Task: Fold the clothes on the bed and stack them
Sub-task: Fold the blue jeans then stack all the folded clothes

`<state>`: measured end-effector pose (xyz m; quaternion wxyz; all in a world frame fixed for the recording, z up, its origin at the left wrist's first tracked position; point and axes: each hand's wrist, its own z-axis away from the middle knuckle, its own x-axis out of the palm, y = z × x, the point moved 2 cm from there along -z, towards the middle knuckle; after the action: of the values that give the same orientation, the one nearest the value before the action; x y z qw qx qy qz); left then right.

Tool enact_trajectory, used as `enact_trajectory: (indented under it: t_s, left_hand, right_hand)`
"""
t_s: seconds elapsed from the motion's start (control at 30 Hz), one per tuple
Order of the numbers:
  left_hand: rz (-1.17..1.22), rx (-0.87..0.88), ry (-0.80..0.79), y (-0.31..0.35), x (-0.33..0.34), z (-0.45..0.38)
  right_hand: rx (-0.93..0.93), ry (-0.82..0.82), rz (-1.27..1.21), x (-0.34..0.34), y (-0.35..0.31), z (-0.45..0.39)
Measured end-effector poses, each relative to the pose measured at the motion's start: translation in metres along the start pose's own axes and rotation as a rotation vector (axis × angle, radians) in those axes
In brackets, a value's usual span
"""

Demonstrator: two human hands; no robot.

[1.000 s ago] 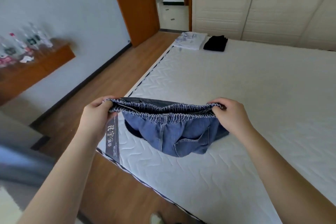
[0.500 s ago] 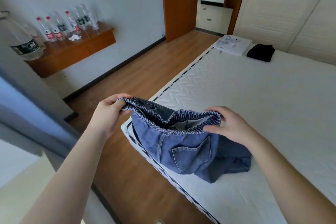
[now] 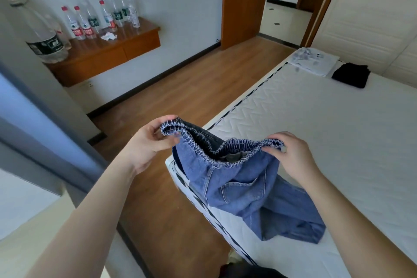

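Fingers of both hands are pinching the elastic waistband of blue denim jeans [image 3: 239, 187], left hand [image 3: 149, 142] and right hand [image 3: 291, 156] now closer together than a second ago, so the band is sagging open. Legs are trailing on the bed [image 3: 338, 131]; folding is only starting. Two folded garments [image 3: 331, 67] are waiting at the far corner.
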<state>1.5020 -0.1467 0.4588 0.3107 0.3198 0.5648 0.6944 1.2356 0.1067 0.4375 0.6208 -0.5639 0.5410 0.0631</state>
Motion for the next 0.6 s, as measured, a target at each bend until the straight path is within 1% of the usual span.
enact_trajectory:
  t_s: [0.07,0.17,0.3,0.43,0.6]
  left_hand:
    - [-0.072,0.012,0.012,-0.003,-0.008,-0.015]
    - [-0.253,0.054,0.157,0.0,-0.025,-0.038]
    - [-0.49,0.065,0.323,0.012,-0.05,-0.06]
    - [-0.527,0.081,0.468,0.027,-0.081,-0.075]
    - [-0.458,0.032,0.628,0.032,-0.121,-0.094]
  right_hand:
    - [0.007,0.044,-0.014,0.007,0.001,-0.023]
    - [0.0,0.067,-0.029,0.019,0.002,-0.065]
    - [-0.034,0.053,-0.038,0.039,-0.005,-0.123]
    - [-0.094,0.015,-0.024,0.057,-0.018,-0.177]
    - [-0.118,0.013,-0.001,0.08,-0.034,-0.219]
